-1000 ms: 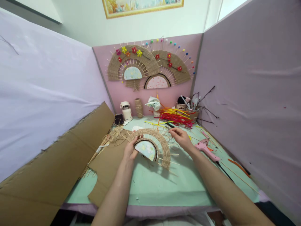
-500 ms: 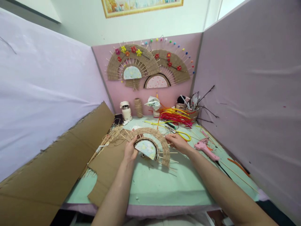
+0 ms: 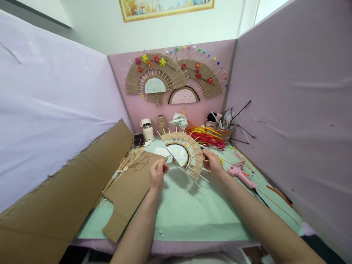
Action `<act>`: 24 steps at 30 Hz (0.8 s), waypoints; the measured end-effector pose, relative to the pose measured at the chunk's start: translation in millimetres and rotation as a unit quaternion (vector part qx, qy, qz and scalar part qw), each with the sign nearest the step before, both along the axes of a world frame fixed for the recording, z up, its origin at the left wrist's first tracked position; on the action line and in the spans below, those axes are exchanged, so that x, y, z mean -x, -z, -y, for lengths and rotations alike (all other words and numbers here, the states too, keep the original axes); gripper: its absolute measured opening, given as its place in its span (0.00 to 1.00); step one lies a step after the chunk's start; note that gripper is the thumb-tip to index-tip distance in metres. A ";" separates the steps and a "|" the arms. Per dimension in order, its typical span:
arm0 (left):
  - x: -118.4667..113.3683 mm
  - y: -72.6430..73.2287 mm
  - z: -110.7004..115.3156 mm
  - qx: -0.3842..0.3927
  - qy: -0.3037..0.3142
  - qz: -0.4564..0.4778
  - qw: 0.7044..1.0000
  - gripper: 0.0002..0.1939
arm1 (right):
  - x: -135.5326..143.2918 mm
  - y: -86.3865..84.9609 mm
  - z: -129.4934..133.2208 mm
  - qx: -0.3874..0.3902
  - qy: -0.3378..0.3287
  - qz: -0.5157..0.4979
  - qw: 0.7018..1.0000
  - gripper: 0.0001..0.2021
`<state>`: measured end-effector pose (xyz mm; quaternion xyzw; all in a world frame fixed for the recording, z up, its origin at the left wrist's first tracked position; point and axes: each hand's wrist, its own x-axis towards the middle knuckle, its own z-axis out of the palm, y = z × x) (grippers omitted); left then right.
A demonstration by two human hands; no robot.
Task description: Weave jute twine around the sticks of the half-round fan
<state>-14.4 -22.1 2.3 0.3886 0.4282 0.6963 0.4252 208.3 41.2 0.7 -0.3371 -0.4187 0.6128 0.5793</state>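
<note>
A woven half-ring fan (image 3: 195, 152) with thin sticks poking out of its rim is held up, tilted, over the green table. At its centre is a pale floral half-disc (image 3: 178, 154) edged in black. My right hand (image 3: 212, 161) grips the fan's right edge, fingertips partly behind it. My left hand (image 3: 158, 171) is apart from the fan, to its lower left, with its fingers curled together; whether anything small is between them cannot be made out.
Cardboard (image 3: 129, 187) and twine (image 3: 137, 157) lie left. A pink glue gun (image 3: 242, 176) is on the right. Behind are a white bottle (image 3: 147, 130), a twine spool (image 3: 161, 124) and red and yellow pipe cleaners (image 3: 207, 137). Two finished fans (image 3: 154, 69) hang on the back panel.
My left hand has let go of the fan and stands below it. The fan has moved up and slightly right in my right hand and tilts more steeply.
</note>
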 end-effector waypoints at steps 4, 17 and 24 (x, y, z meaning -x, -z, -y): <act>-14.9 4.4 5.4 0.096 0.226 -0.044 0.968 0.14 | 4.2 2.0 2.9 0.006 -0.010 -0.015 1.000 0.23; -15.7 -6.1 8.2 0.118 0.287 0.215 0.926 0.22 | 22.6 11.9 21.7 -0.077 -0.086 0.076 0.990 0.24; -5.3 -13.7 6.3 0.097 0.219 0.212 0.948 0.22 | 14.2 8.5 24.6 -0.168 0.002 0.192 0.967 0.22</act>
